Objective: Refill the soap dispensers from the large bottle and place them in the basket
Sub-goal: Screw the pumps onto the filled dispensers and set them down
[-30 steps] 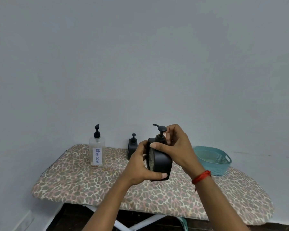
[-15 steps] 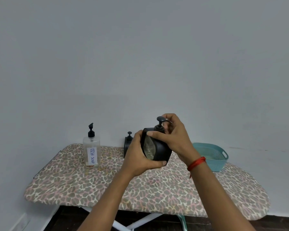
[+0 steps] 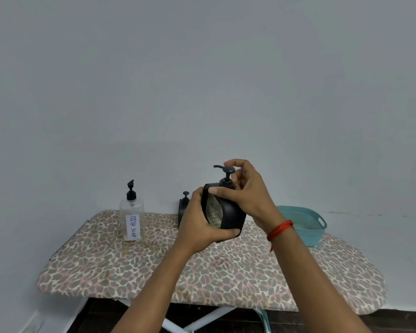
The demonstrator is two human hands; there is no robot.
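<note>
I hold a black soap dispenser [image 3: 231, 212] with a clear ribbed window in the air above the ironing board [image 3: 154, 272]. My left hand [image 3: 199, 224] grips its body from the left and below. My right hand [image 3: 245, 193] curls round its top, fingers at the neck of the black pump head [image 3: 227, 171]. A second black dispenser [image 3: 183, 207] stands behind my left hand, mostly hidden. The large clear bottle [image 3: 132, 217], labelled "DISH SOAP" and capped with a black pump, stands upright at the left. A teal basket [image 3: 305, 224] sits at the right rear.
The board has a leopard-print cover and stands against a plain grey wall [image 3: 202, 92]. Its white legs [image 3: 202, 323] and a dark floor show below the near edge.
The dispenser has tilted a little in my hands and the pump head now points left. My right fingers have shifted at the pump's neck. The camera view moved slightly.
</note>
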